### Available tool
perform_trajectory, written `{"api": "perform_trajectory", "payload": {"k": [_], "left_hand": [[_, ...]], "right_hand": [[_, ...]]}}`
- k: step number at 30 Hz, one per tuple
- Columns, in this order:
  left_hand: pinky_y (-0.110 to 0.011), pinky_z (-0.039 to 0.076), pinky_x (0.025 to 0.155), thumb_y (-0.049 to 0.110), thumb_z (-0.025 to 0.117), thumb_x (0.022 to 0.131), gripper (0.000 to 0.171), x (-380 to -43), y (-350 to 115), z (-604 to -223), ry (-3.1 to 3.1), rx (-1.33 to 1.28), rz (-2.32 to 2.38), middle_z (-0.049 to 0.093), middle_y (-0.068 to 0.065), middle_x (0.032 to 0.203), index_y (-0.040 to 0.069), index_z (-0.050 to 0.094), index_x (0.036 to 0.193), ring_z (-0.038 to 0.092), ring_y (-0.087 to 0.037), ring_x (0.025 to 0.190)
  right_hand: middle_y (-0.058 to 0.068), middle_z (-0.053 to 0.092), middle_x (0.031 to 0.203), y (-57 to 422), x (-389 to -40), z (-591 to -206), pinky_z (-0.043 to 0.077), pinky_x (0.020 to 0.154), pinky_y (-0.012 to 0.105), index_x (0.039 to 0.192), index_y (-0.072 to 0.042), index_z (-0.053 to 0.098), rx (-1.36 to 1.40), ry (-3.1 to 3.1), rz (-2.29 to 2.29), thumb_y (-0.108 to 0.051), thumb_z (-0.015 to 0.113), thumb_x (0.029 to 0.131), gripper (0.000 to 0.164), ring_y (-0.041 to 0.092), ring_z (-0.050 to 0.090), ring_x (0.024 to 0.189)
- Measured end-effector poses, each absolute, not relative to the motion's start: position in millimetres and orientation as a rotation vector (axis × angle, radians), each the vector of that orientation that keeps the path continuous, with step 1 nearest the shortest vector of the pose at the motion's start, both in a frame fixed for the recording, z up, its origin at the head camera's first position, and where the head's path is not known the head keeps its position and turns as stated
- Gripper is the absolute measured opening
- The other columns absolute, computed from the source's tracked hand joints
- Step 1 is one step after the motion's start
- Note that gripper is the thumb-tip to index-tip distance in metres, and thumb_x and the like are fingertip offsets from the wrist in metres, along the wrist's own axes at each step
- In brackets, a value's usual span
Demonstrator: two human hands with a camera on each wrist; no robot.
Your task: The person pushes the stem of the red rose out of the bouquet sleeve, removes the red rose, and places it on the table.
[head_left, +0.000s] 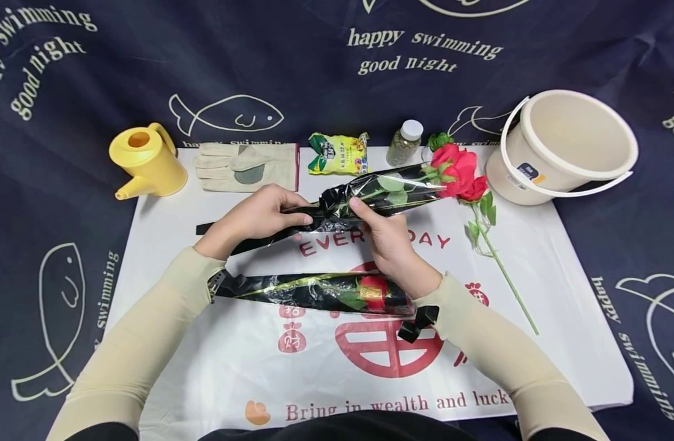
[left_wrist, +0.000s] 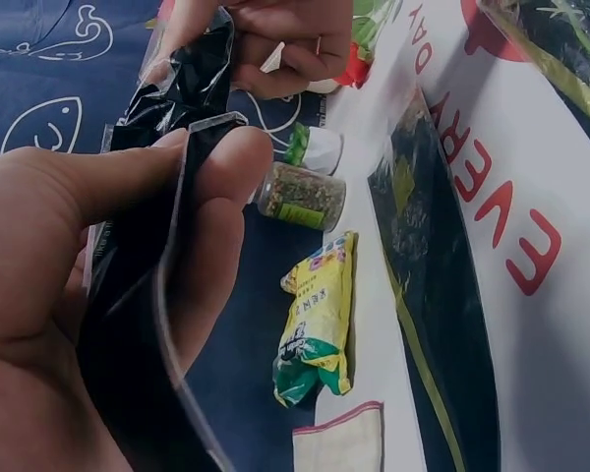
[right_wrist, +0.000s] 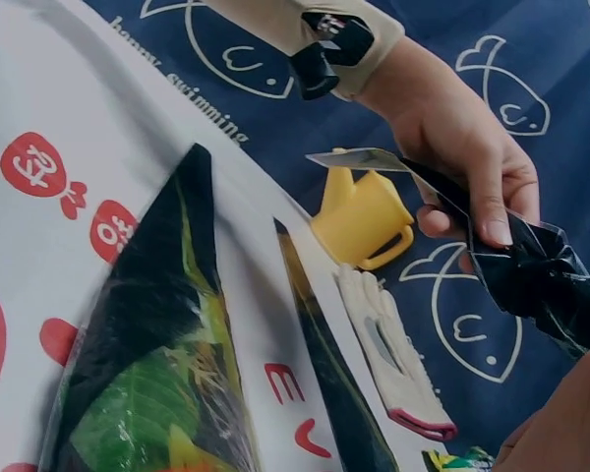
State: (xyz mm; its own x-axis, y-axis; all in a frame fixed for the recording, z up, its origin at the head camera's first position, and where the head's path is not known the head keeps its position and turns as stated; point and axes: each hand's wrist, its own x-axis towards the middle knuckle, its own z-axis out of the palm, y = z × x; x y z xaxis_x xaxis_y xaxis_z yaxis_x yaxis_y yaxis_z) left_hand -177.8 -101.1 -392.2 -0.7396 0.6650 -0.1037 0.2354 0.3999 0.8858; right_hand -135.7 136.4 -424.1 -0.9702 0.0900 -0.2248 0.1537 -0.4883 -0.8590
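Observation:
Above the middle of the table, my two hands hold a wrapped bunch of red roses (head_left: pixel 459 171) in a black and clear sleeve (head_left: pixel 328 202). With thumb and fingers, my left hand (head_left: pixel 265 214) pinches the black lower end of the sleeve. My right hand (head_left: pixel 390 245) grips the bunch near the gathered middle, its thumb on top. Nearer my body lies another wrapped red rose (head_left: pixel 309 289). Below the held bunch, a flat black sleeve (left_wrist: pixel 423 265) with a gold stripe lies on the table. A loose red rose stem (head_left: pixel 504 272) lies at the right.
Along the back stand a yellow watering can (head_left: pixel 149 162), cloth gloves (head_left: pixel 221 168), a yellow-green packet (head_left: pixel 338 153), a jar of granules (head_left: pixel 404 144) with a white lid, and a beige bucket (head_left: pixel 504 171). A printed white sheet (head_left: pixel 232 373) covers the table.

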Motion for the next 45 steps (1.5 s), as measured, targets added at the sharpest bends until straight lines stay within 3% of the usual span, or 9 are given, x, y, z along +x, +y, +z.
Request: {"api": "perform_trajectory", "payload": {"k": [6,12,16,20,23,30,34,42,45], "left_hand": [[-0.028,0.046,0.062,0.022,0.066,0.09,0.023,-177.6,-105.5,-395.9,2.233,0.77,1.267,0.069,0.001,0.072,0.012,0.069,0.11,0.067,-0.02,0.063],[-0.028,0.046,0.065,0.023,0.066,0.089,0.023,-175.5,-110.1,-398.0,2.24,0.767,1.259,0.067,0.002,0.064,0.012,0.069,0.109,0.066,-0.016,0.062],[-0.029,0.046,0.071,0.026,0.067,0.089,0.024,-174.5,-110.5,-398.1,2.252,0.772,1.241,0.067,0.004,0.063,0.014,0.07,0.108,0.066,-0.012,0.067],[-0.029,0.045,0.077,0.029,0.067,0.088,0.02,-176.0,-111.4,-399.1,2.302,0.809,1.207,0.068,0.008,0.071,0.018,0.072,0.104,0.063,-0.008,0.077],[-0.029,0.046,0.07,0.029,0.067,0.088,0.013,-178.3,-114.5,-399.6,2.343,0.829,1.199,0.068,0.009,0.076,0.02,0.074,0.095,0.06,-0.008,0.073],[-0.027,0.043,0.061,0.027,0.068,0.087,0.011,-181.2,-126.3,-396.3,2.331,0.769,1.224,0.069,0.001,0.069,0.018,0.073,0.089,0.062,-0.013,0.065],[-0.028,0.042,0.059,0.028,0.069,0.087,0.012,-184.4,-126.9,-396.8,2.351,0.803,1.202,0.068,0.003,0.073,0.018,0.073,0.088,0.055,-0.012,0.062],[-0.03,0.043,0.073,0.042,0.07,0.082,0.027,-183.9,-113.4,-396.0,2.314,0.872,1.247,0.064,0.007,0.089,0.024,0.066,0.101,0.054,-0.011,0.076],[-0.03,0.043,0.073,0.037,0.07,0.084,0.023,-182.5,-104.8,-394.9,2.33,0.88,1.242,0.064,0.007,0.089,0.021,0.066,0.1,0.053,-0.011,0.075]], "right_hand": [[0.007,0.064,0.101,122.9,-131.4,-427.7,0.042,0.056,0.024,0.118,-0.01,0.059,0.432,1.56,-2.588,-0.012,0.084,0.07,0.055,0.011,0.054,0.069],[0.007,0.062,0.106,116.8,-129.3,-428.5,0.041,0.058,0.024,0.12,-0.013,0.057,0.416,1.545,-2.574,-0.015,0.083,0.072,0.055,0.012,0.055,0.075],[0.008,0.063,0.107,118.5,-128.9,-427.3,0.044,0.066,0.025,0.119,-0.011,0.058,0.416,1.517,-2.599,-0.014,0.083,0.072,0.054,0.013,0.058,0.08],[0.008,0.063,0.106,125.4,-131.2,-425.0,0.044,0.07,0.027,0.119,-0.009,0.058,0.408,1.48,-2.625,-0.012,0.083,0.071,0.054,0.014,0.059,0.081],[0.008,0.062,0.105,134.8,-134.9,-422.4,0.042,0.066,0.027,0.119,-0.008,0.057,0.427,1.424,-2.652,-0.01,0.083,0.071,0.054,0.015,0.057,0.078],[0.01,0.057,0.119,153.1,-142.7,-415.5,0.046,0.082,0.031,0.124,-0.009,0.055,0.423,1.307,-2.726,-0.007,0.081,0.072,0.059,0.02,0.058,0.1],[0.01,0.057,0.119,152.0,-143.1,-414.9,0.046,0.082,0.031,0.126,-0.009,0.053,0.422,1.296,-2.719,-0.008,0.081,0.072,0.06,0.021,0.058,0.101],[0.012,0.058,0.118,143.5,-140.6,-415.8,0.044,0.089,0.035,0.124,-0.007,0.055,0.411,1.301,-2.761,-0.006,0.082,0.071,0.06,0.022,0.059,0.102],[0.011,0.057,0.119,140.0,-138.6,-416.3,0.043,0.091,0.036,0.124,-0.007,0.054,0.381,1.299,-2.762,-0.005,0.08,0.073,0.058,0.022,0.058,0.102]]}}
